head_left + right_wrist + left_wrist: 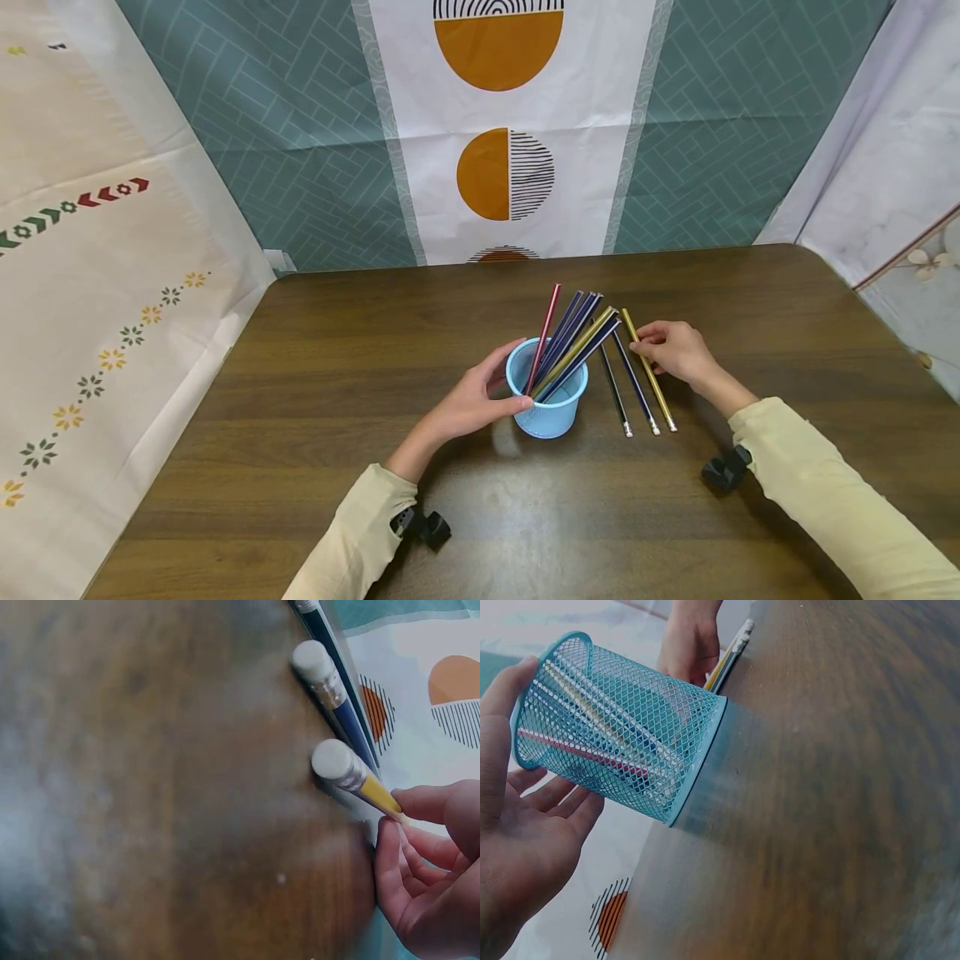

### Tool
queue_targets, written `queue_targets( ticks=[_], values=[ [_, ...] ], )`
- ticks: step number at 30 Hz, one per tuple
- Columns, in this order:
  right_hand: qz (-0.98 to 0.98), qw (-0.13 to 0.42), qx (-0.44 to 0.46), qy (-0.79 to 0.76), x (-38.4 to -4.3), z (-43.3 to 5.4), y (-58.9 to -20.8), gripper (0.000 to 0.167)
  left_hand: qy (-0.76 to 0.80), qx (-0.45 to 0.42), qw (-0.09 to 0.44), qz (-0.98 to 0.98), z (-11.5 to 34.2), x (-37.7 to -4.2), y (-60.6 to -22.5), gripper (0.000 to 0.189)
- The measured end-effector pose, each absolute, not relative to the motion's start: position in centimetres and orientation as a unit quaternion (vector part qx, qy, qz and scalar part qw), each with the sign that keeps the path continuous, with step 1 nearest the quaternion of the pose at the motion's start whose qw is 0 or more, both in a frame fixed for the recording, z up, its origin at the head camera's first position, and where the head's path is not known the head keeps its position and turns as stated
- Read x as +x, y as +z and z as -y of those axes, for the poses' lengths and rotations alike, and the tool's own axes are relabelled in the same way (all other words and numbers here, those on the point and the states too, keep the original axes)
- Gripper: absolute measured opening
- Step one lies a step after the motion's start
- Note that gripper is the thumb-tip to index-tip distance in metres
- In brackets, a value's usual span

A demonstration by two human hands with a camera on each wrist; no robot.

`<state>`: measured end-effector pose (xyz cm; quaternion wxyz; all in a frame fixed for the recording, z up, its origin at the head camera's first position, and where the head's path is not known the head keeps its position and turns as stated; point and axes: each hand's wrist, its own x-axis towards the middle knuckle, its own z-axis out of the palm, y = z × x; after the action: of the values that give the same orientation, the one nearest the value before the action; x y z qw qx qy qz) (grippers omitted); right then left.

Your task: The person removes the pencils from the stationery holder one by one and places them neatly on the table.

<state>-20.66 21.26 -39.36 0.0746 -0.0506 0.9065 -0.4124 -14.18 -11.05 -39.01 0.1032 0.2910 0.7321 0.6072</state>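
Note:
A light blue mesh pencil cup [546, 423] stands upright on the table with several pencils leaning in it: a red pencil [545, 325], a gold one and several dark blue ones. My left hand [478, 402] holds the cup near its rim, thumb on the near side and fingers on the far side. To the cup's right, my right hand [681, 354] pinches a gold pencil [660, 398] between thumb and fingers, its white eraser [332, 760] toward me. Beside it lie a dark blue pencil [636, 385] and a dark green pencil [615, 392].
The brown wooden table [315, 417] extends around the cup. A patterned cloth [517, 108] hangs behind the table's far edge. White patterned cloths hang at left [112, 292] and right. Each wrist carries a small black camera [726, 471].

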Motion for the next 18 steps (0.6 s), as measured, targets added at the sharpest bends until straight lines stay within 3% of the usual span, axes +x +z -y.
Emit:
queue_targets(
  ticks=[18],
  values=[
    [-0.921, 0.07, -0.062, -0.379, -20.8, -21.21, -39.55, 0.032, 0.607, 0.29, 0.102, -0.733, 11.06, -14.16, -39.04, 0.077]
  ],
)
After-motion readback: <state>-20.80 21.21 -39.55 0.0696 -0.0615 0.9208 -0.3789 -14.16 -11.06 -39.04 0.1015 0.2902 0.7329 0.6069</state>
